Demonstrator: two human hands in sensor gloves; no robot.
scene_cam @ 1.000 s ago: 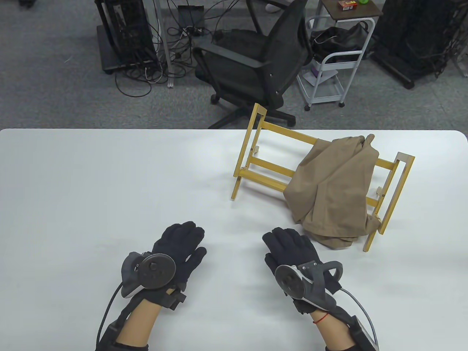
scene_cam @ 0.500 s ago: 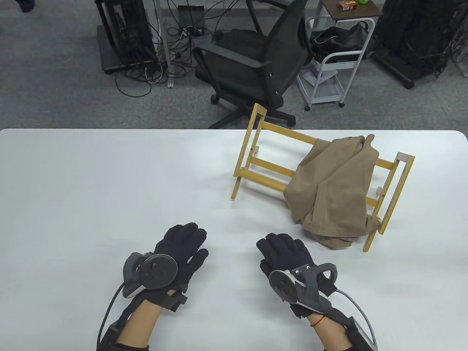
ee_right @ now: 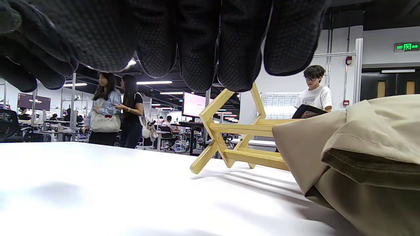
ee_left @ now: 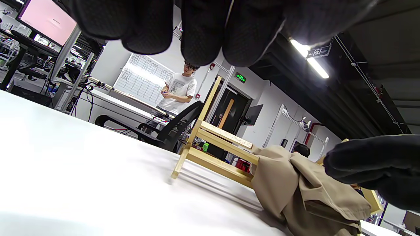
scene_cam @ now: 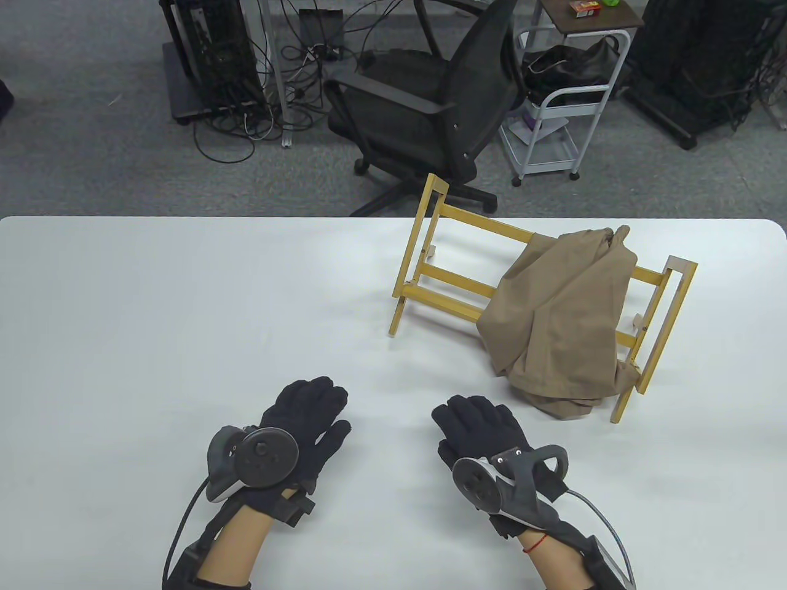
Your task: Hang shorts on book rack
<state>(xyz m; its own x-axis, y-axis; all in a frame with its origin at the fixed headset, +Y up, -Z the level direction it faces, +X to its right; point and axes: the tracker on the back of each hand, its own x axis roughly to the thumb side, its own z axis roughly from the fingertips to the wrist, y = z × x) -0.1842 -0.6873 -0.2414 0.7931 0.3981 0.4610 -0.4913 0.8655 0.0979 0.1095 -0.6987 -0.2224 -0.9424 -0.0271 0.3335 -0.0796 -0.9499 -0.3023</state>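
Shorts [scene_cam: 562, 319]: draped over the top rail of the book rack [scene_cam: 430, 246], toward the rack's right end; lower hem bunched on the table [scene_cam: 154, 295]. Placement unchanged over the last second.
Book rack: stands near the table's far right corner.
Left hand [scene_cam: 301, 424]: flat near the table's near edge, fingers extended and close together, holding nothing; has barely shifted.
Right hand [scene_cam: 482, 430]: flat, fingers extended, holding nothing; has drawn back from the shorts toward the near edge.
Task status: judged complete; both hands withdrawn.

Behind the white table [scene_cam: 184, 295] there's a black office chair [scene_cam: 424, 104], a white rolling cart [scene_cam: 562, 101] holding a black bag [scene_cam: 569, 64], and tangled cables [scene_cam: 246, 117] on grey carpet.
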